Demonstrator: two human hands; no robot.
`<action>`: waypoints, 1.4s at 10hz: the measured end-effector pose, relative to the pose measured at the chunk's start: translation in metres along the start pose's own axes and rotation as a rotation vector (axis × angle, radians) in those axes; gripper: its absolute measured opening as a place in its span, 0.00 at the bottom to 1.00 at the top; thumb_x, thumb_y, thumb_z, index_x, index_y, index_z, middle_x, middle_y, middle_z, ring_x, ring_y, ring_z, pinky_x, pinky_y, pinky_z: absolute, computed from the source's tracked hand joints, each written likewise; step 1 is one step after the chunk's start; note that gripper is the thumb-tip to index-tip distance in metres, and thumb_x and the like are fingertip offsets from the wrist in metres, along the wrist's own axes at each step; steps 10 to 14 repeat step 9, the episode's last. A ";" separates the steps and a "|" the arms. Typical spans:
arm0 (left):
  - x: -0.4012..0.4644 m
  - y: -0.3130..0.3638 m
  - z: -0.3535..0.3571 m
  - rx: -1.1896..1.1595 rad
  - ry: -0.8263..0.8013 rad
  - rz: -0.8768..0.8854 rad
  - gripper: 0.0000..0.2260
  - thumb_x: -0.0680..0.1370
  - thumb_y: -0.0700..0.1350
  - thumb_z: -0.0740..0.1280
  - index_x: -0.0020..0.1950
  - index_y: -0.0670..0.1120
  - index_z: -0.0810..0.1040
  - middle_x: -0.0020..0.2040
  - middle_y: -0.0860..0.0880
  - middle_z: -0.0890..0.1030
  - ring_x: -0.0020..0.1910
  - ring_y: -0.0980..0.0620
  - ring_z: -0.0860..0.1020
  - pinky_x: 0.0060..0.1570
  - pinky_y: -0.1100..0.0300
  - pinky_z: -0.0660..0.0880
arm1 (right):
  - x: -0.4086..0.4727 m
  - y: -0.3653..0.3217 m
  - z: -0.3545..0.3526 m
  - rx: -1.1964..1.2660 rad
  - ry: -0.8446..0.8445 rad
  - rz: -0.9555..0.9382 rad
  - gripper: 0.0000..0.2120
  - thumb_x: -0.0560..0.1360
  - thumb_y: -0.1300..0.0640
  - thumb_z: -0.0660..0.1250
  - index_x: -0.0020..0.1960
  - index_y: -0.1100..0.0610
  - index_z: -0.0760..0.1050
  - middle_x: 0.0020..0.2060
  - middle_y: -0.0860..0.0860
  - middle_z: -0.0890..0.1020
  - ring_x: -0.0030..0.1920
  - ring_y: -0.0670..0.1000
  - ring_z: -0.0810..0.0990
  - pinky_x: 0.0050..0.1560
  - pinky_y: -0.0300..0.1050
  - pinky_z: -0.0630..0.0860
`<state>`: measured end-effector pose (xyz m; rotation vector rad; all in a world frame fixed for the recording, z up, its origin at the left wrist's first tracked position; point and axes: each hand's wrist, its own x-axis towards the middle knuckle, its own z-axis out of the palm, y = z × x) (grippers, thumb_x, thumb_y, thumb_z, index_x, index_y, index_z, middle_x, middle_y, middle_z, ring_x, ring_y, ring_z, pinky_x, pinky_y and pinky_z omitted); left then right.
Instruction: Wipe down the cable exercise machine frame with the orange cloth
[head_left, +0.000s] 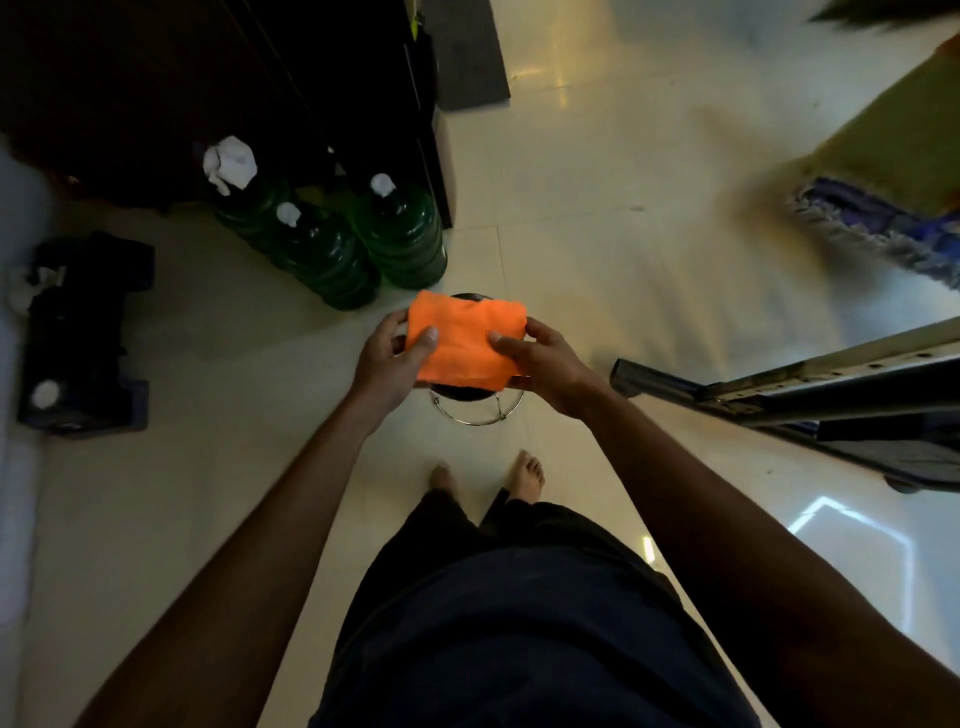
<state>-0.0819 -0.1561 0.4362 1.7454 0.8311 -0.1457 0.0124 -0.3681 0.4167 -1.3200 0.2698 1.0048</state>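
The floor (597, 171) is pale, shiny tile. Over a small round stool (470, 402), the left hand (387, 358) and the right hand (545, 364) each pinch 1 side of the soft, fuzzy orange cloth (462, 340), folded into a flat pad. The hard metal machine frame (810, 384) waits near the floor's right edge. It seems best to keep the pad flat and rub along the bars. 3 green bottles (332, 239) stand behind.
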 end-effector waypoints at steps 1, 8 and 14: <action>0.015 -0.027 0.007 0.052 -0.129 -0.114 0.27 0.82 0.54 0.73 0.80 0.57 0.69 0.67 0.49 0.79 0.55 0.48 0.83 0.41 0.51 0.87 | 0.024 0.019 -0.007 -0.031 0.010 0.080 0.28 0.81 0.57 0.76 0.78 0.51 0.72 0.69 0.53 0.81 0.67 0.59 0.82 0.58 0.57 0.85; 0.253 -0.267 0.073 0.351 -0.284 -0.389 0.29 0.85 0.52 0.67 0.85 0.53 0.62 0.74 0.45 0.77 0.67 0.39 0.78 0.65 0.43 0.78 | 0.290 0.186 -0.028 -0.563 0.347 0.207 0.35 0.74 0.51 0.72 0.80 0.53 0.69 0.61 0.52 0.80 0.57 0.58 0.83 0.57 0.57 0.85; 0.262 -0.273 0.074 0.547 -0.297 -0.358 0.22 0.86 0.51 0.65 0.78 0.44 0.71 0.72 0.41 0.78 0.69 0.37 0.76 0.63 0.49 0.73 | 0.294 0.204 -0.035 -0.695 0.401 0.236 0.26 0.78 0.50 0.72 0.75 0.54 0.74 0.57 0.53 0.85 0.55 0.56 0.85 0.59 0.57 0.84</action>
